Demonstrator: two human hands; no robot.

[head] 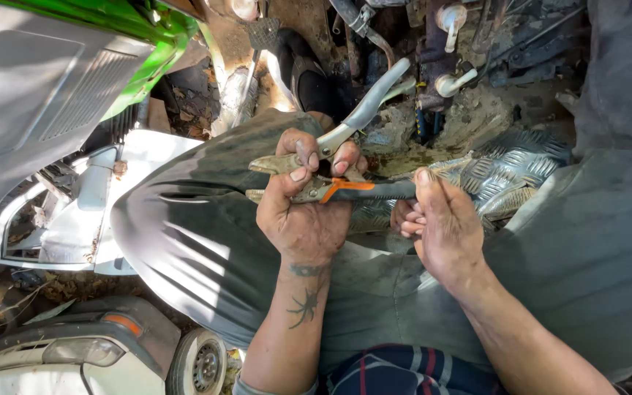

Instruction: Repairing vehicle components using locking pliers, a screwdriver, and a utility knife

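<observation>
The snips [330, 172] lie across the person's lap, between both hands: the left hand [303, 212] wraps the head end, the right hand [444, 223] meets the handle. A checker plate [510, 172] lies beyond the knees, pedals [448, 51] farther behind it.

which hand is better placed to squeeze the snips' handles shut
Probably the right hand: it already grips the dark handle of the snips. The left hand is up at the jaws, near the pivot.

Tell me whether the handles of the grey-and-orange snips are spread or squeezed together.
Spread. On the grey-and-orange metal snips, one grey handle angles up and away, while the other runs sideways into the right hand. The left hand grips the head.
</observation>
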